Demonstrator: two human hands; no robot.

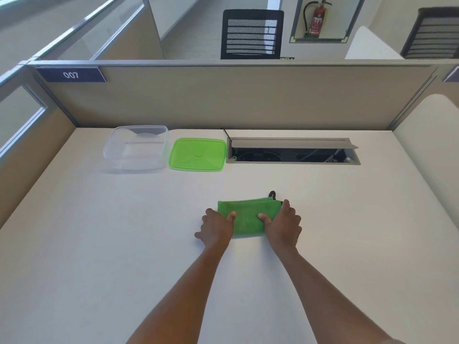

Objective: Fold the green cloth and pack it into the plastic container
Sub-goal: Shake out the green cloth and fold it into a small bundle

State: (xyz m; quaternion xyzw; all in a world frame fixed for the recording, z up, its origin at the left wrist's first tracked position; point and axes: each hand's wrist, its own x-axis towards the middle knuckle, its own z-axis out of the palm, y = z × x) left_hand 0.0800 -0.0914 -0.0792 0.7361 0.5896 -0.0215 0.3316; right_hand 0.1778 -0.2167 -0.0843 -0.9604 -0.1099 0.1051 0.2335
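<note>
The green cloth [248,214] lies folded into a small rectangle on the white desk, a black loop poking out at its far right corner. My left hand [216,227] grips its left end, thumb on top. My right hand [283,223] grips the right end the same way. The clear plastic container [135,147] stands open and empty at the back left of the desk. Its green lid [198,154] lies flat just to the right of it.
An open cable tray [293,152] with a raised grey flap is set into the desk at the back right. A beige partition [223,95] walls off the far edge. A curved white divider [432,135] stands at the right.
</note>
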